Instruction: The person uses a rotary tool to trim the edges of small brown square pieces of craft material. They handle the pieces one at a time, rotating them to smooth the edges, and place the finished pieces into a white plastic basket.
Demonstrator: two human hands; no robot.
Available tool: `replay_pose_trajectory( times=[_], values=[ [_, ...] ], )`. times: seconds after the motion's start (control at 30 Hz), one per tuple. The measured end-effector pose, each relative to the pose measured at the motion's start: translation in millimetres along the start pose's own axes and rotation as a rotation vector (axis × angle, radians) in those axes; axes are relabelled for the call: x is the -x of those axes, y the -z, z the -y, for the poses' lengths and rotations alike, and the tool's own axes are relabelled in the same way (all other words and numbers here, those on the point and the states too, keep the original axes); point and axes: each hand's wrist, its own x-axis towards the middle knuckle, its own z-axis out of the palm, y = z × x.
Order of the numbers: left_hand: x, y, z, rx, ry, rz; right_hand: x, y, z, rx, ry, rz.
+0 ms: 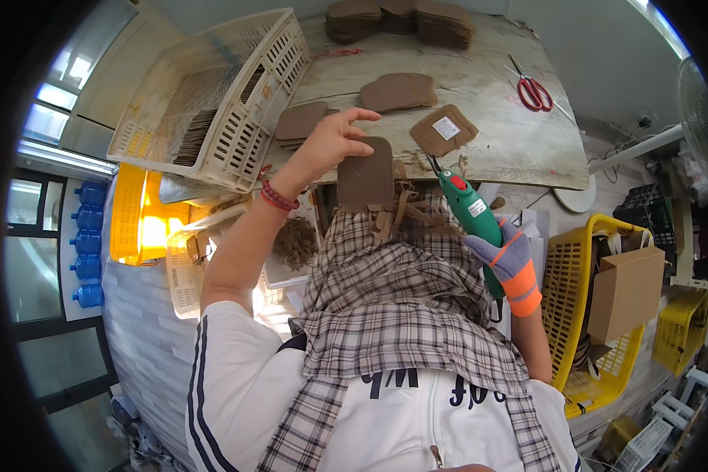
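My bare left hand [330, 145] is at the upper left corner of a brown piece with rounded corners [365, 175]. The thumb lies over the piece and the forefinger reaches out above it; the other fingers are partly hidden. This piece hangs over my lap at the table's near edge. Wrapped in a grey and orange glove, my right hand [508, 256] grips a green handheld power tool [473, 206] with a red button. Its thin metal tip points at a brown pad with a white label [444, 130] on the table. Brown scraps [401, 211] lie on my checked apron.
Stacks of brown pieces [400, 91] stand on the worn table [519, 145], along with red-handled scissors [534, 93]. A cream crate [252, 102] is at the left. Yellow baskets [554, 303] flank me, the right one holding a cardboard box [625, 293]. A fan [704, 110] stands at right.
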Motion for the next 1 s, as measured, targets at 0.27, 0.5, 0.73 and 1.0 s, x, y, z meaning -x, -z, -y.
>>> replay_pose_trajectory(
  times=[0.27, 0.5, 0.73, 1.0],
  values=[
    [-27.6, 110.1, 81.5, 0.26, -0.018, -0.934, 5.7, 0.9, -26.6, -0.119, -0.016, -0.055],
    [-40.5, 79.0, 99.8, -1.09, -0.308, -1.11, 9.3, 8.7, -37.5, -0.148, -0.098, -0.085],
    [-100.2, -93.0, 72.4, -0.93, -0.626, -0.393, 12.1, 13.2, -48.7, -0.26, -0.146, -0.107],
    [-115.1, -130.7, 80.7, -1.486, -0.449, -0.363, 17.6, 19.4, -54.3, -0.285, -0.167, -0.133]
  ],
)
